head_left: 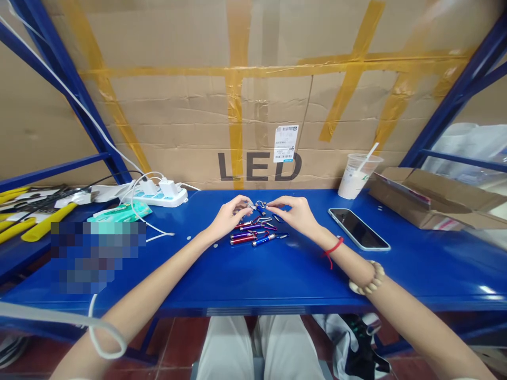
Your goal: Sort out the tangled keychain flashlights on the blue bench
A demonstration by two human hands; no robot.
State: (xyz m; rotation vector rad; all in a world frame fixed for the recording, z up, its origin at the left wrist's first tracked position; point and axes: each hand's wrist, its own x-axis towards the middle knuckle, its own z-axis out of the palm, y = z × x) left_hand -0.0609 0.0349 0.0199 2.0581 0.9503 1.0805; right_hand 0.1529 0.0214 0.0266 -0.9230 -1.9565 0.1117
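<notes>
Near the middle of the blue table, my left hand (232, 215) pinches a small silver piece (251, 205) between thumb and fingertips. Its exact kind is too small to tell. Facing it, my right hand (296, 214) has thumb and forefinger pressed together beside a silver carabiner clip (260, 204). Whatever those right fingertips hold is too small to make out. Between and below the hands lie several pen-sized metal flashlights with clips, among them a blue flashlight (263, 240), a red flashlight (244, 239) and a purple one (247, 234).
A phone (358, 229) lies right of my right hand, with a plastic cup (356, 177) and an open cardboard box (428, 198) behind. At left are a white power strip (168, 198), cables, a green packet (121, 212) and yellow-handled tools (47, 224). A large carton (190, 121) stands behind.
</notes>
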